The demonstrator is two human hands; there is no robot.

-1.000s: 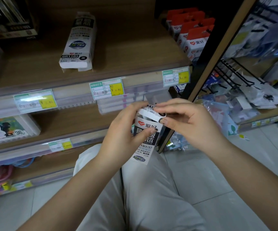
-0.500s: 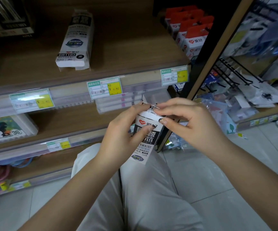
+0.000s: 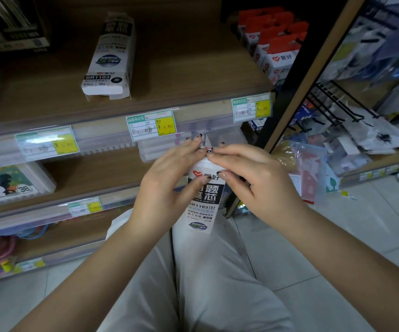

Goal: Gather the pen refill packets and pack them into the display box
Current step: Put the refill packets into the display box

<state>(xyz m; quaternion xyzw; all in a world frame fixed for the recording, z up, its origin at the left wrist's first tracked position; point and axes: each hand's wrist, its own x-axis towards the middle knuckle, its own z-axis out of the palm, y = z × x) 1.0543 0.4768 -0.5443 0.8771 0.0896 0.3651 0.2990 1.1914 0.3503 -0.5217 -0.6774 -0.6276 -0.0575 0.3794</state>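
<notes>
Left hand [image 3: 167, 188] grips the tall, printed cardboard refill box [image 3: 203, 207] — right hand [image 3: 259, 185] pinches its folded white top.

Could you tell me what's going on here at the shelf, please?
A person at a shop shelf holds a tall white-and-black cardboard refill box roughly upright over their lap. The left hand grips its side while the right hand pinches the top flap. A matching box lies on the wooden shelf above.
</notes>
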